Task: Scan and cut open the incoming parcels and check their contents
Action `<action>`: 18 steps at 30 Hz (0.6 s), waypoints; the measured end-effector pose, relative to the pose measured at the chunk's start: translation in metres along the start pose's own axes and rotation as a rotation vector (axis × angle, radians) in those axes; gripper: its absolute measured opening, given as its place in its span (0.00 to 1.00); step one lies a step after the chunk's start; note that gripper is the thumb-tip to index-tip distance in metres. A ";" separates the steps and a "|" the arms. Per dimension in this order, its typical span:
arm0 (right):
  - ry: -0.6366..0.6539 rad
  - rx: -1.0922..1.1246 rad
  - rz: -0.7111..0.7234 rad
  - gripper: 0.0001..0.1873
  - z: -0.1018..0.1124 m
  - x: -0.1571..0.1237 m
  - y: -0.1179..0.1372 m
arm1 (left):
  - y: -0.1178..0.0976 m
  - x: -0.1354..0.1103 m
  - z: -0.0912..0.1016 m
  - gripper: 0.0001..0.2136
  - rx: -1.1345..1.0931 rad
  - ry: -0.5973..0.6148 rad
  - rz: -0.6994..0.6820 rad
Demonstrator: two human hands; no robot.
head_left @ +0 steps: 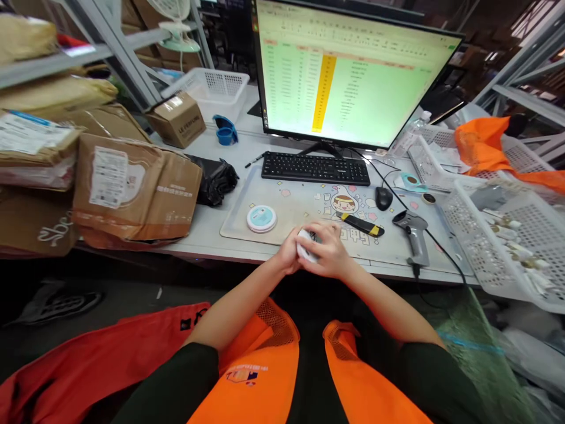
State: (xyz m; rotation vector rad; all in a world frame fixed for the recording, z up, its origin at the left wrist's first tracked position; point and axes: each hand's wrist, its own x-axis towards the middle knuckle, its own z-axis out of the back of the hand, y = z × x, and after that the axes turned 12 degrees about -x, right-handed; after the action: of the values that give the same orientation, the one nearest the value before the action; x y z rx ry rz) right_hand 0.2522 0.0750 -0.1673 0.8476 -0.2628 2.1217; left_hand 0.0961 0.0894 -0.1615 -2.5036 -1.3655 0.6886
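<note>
Both hands meet at the desk's front edge around a small white round container [306, 254] with dark marks on its top. My left hand [288, 253] wraps its near left side. Over the top and right side curl the fingers of my right hand [330, 250]. Much of the container is hidden by the fingers, so its exact kind is unclear. To the left on the desk mat [247, 197] lies a flat round white tub [262, 218] with a light blue label. A yellow and black box cutter [361, 224] rests just right of my hands.
Behind the mat are a keyboard [315, 168], a mouse [384, 198] and a monitor [348, 82]. A corded barcode scanner [412, 235] lies at right, beside a white basket [481, 247] of small items. Cardboard boxes [136, 191] and a black bag [215, 179] stand left.
</note>
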 end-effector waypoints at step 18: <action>0.012 0.280 -0.098 0.44 0.023 0.010 0.007 | -0.012 -0.001 0.008 0.19 0.049 -0.171 -0.095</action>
State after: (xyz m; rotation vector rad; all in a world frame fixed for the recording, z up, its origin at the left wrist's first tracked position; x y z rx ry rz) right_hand 0.2531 0.0665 -0.1427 0.9859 0.0838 2.0998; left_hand 0.0824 0.0947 -0.1635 -2.3711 -1.4931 0.9218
